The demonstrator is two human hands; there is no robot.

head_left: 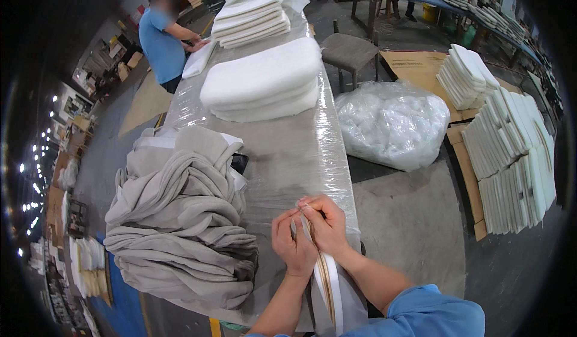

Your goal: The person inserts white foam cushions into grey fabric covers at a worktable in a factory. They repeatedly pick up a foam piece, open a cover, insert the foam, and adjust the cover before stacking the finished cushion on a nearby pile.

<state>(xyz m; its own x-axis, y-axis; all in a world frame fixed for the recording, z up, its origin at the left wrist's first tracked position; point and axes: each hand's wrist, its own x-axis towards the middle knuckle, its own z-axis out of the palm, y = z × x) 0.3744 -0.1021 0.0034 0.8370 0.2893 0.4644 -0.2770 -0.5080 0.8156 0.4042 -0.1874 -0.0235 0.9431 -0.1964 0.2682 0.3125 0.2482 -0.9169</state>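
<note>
Close in front of me, my left hand (pixel 294 248) and my right hand (pixel 325 223) are closed on the top end of a grey fabric cover (pixel 354 301). Their fingers meet at its gathered corner. A white layer and a tan strip (pixel 327 283) show along the cover's open edge, running down toward my body. Whether the strip is a zipper I cannot tell. To the left of my hands lies a large heap of folded grey fabric covers (pixel 186 211), a little apart from my left hand.
The plastic-wrapped table (pixel 282 150) bears thick white padding (pixel 264 78) and a further white stack (pixel 252 21). A person in blue (pixel 161 42) handles a white piece at the far left. Right of the table are a clear bag (pixel 393 123), a chair (pixel 351 51) and stacked white pads (pixel 511 150).
</note>
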